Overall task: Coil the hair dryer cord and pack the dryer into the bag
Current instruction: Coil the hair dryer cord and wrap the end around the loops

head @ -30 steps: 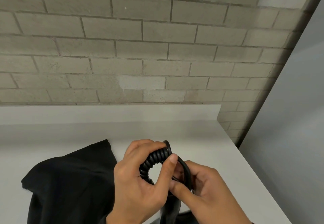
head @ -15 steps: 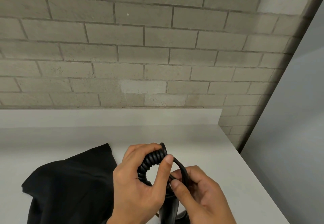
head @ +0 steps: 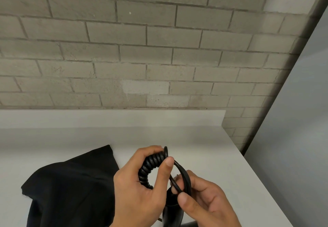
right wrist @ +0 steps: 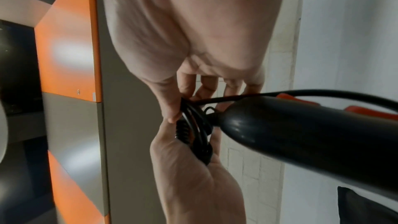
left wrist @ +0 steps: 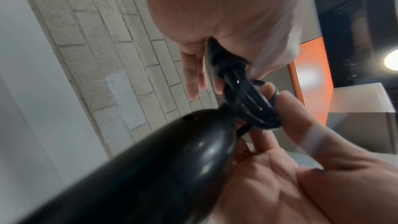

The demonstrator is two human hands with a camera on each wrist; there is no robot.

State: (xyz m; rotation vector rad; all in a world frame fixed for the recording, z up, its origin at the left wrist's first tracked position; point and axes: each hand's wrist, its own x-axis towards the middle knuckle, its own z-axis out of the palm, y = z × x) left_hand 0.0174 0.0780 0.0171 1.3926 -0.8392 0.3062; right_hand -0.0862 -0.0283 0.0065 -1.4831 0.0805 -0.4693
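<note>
My left hand grips the black spiral part of the cord, which is bunched into a curved coil between its thumb and fingers. Just to its right, my right hand pinches smooth loops of the cord between thumb and fingers. Under both hands the black hair dryer handle points up, with the cord leaving its end. The handle fills the wrist views, and the dryer's head is hidden. The black bag lies flat on the table to the left of my hands.
The white table meets a brick wall at the back, and its right edge runs close beside my right hand. A grey panel stands to the right. Orange and grey cabinet fronts show behind me.
Both hands keep their hold on the cord. They have shifted slightly left and down in the view, and the right fingers have slid a little along the smooth loops.
</note>
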